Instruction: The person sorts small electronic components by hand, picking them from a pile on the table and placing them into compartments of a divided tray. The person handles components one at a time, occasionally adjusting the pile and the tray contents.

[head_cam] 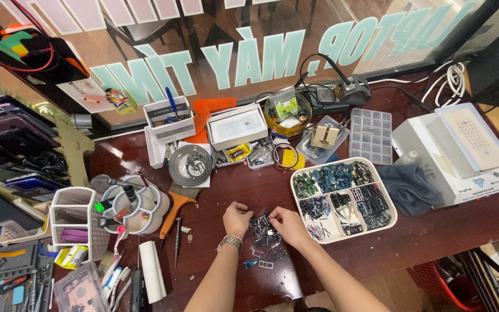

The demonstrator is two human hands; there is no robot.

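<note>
The scene is evenly and fairly brightly lit from overhead, with soft, short shadows under the hands and beside the divided white tray (343, 199), and a broad sheen lies on the dark red worktop (249, 185), strongest near its front edge. The glass pane (272, 52) behind the worktop throws back warm, hazy reflections that wash out what lies beyond it. The wide lens bows straight lines toward the frame edges, the white machine (457, 156) at right is close to overexposed, and the small metal parts between the hands are too fine to resolve sharply.
</note>
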